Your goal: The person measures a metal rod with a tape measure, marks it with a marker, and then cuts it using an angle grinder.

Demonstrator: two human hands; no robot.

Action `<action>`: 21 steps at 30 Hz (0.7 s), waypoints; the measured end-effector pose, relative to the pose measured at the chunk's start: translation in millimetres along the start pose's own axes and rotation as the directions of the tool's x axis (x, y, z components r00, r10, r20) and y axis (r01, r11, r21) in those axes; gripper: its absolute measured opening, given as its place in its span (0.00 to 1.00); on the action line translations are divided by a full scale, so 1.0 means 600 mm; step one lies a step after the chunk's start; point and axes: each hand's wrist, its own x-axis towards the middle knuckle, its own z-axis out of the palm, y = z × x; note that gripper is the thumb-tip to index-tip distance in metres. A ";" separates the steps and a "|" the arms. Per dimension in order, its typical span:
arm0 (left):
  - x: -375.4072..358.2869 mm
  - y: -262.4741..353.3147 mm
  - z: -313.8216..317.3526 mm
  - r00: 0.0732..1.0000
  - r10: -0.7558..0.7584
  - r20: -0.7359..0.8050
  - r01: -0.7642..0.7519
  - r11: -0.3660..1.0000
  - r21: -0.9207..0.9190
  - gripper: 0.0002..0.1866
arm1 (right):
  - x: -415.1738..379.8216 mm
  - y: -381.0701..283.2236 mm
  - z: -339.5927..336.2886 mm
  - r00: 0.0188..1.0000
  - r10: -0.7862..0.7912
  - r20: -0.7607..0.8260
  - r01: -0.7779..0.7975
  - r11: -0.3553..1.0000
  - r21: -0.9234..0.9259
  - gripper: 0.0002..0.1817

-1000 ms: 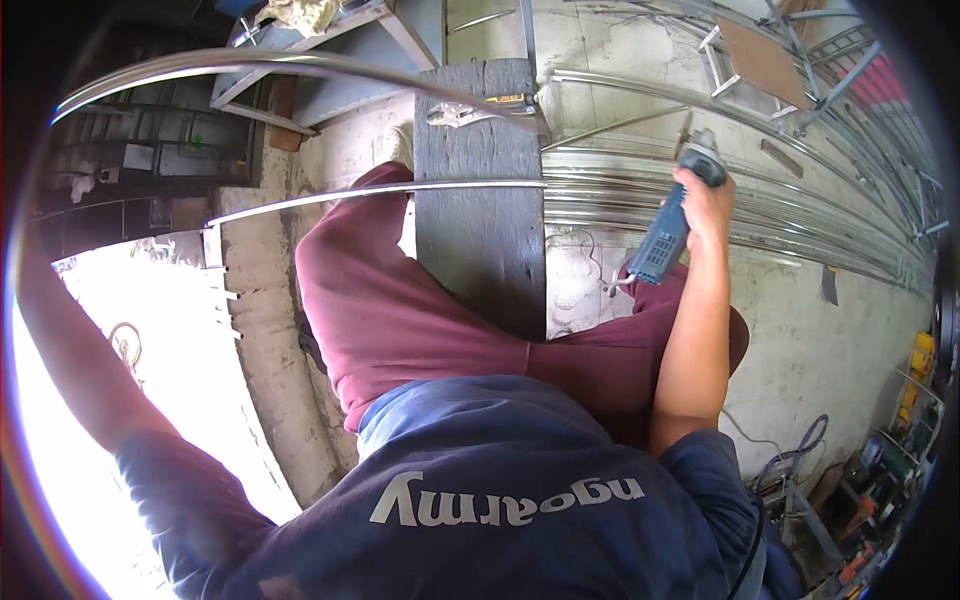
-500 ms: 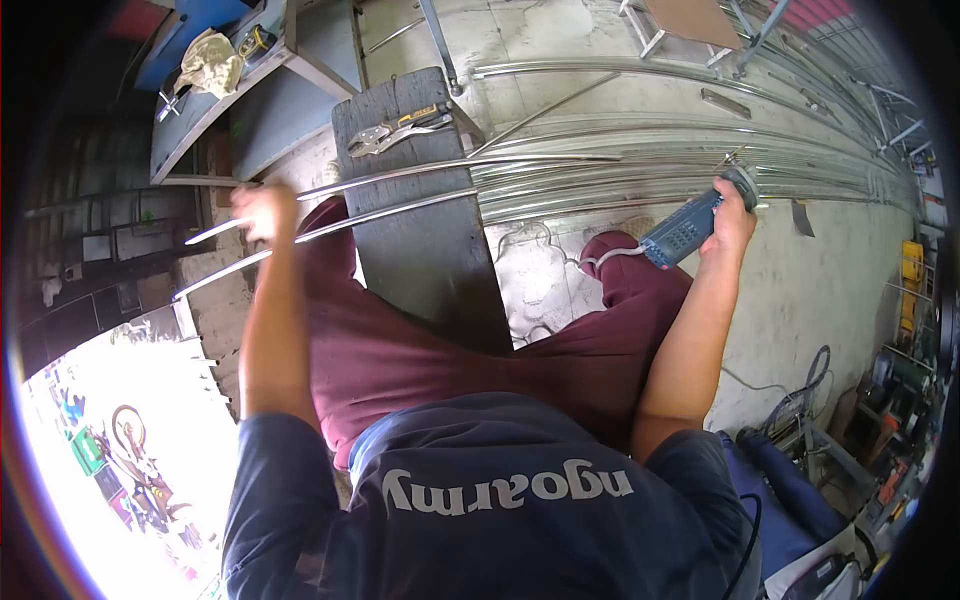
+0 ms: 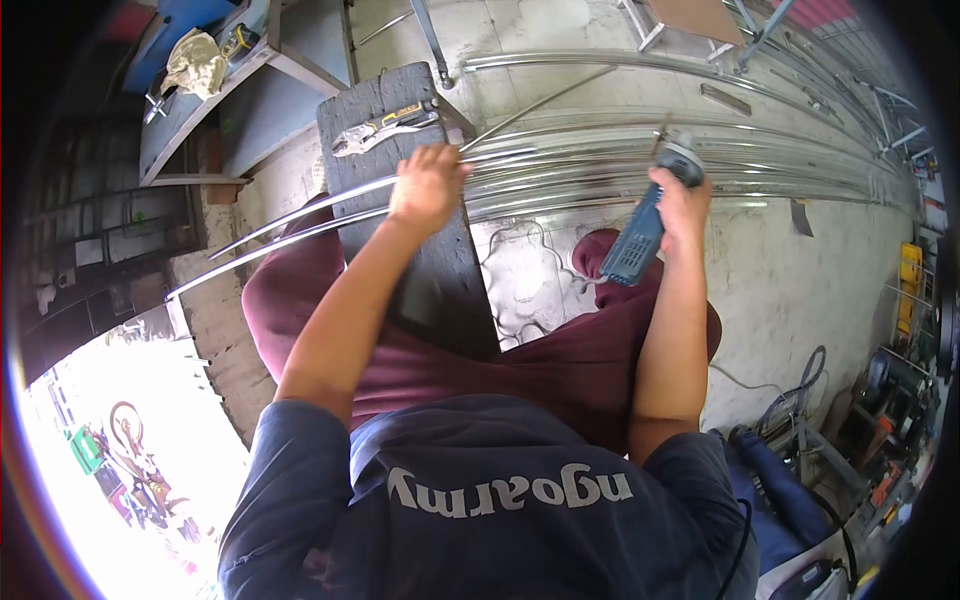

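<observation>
Hands (image 3: 430, 190) closer together, right gripping grinder (image 3: 636, 240); shirt (image 3: 500, 540) reads "ngoarmy"

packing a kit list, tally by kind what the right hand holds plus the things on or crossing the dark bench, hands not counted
Power tool in the right hand: 1
Metal rods crossing the dark bench: 2
Pliers: 1
Yellow-and-black item beside the pliers: 1
Total: 5

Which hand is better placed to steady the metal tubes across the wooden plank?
Probably the left hand: it is at the metal tubes over the wooden plank, while the right hand grips the angle grinder.
</observation>
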 end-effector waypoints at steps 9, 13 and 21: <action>-0.025 -0.086 0.049 0.995 0.093 -0.033 -0.088 0.988 0.129 0.32 | -0.093 0.002 0.097 0.935 -0.059 0.349 0.171 0.938 -0.302 0.49; -0.024 -0.082 0.050 0.997 0.070 -0.020 -0.067 0.991 0.116 0.33 | -0.103 0.027 0.116 0.898 -0.005 0.439 0.210 0.883 -0.419 0.53; -0.027 -0.084 0.052 0.997 0.058 0.055 -0.063 0.993 0.103 0.35 | -0.141 0.010 0.156 0.816 0.033 0.577 0.384 0.717 -0.583 0.63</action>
